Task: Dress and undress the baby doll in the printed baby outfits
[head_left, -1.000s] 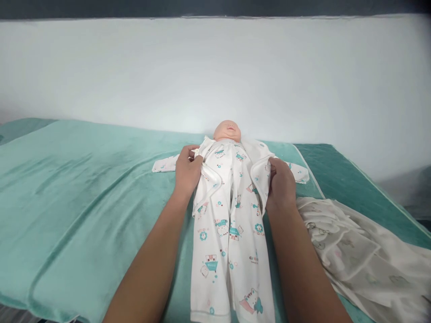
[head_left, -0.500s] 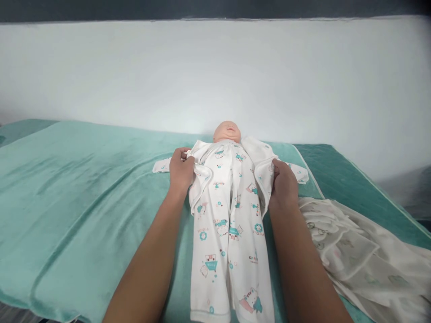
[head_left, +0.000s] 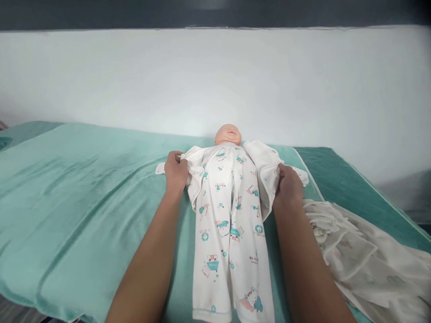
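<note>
A baby doll lies on its back, head toward the wall, dressed in white printed baby pants pulled up to its chest. Around its upper body is a white baby jacket with its front spread apart. My left hand pinches the jacket's left front edge, near a small button. On the other side, my right hand grips the right front edge, its fingertips partly hidden by the fabric. The jacket's sleeves stick out beyond both hands.
Under the doll is a light green blanket with a few creases. A darker green cover shows at the right. Beside my right forearm lies a crumpled white printed cloth. A white wall rises behind the doll's head.
Both hands have moved outward, drawing the jacket's two front edges further apart. More of the pants' upper part shows. The view has tilted up slightly.
</note>
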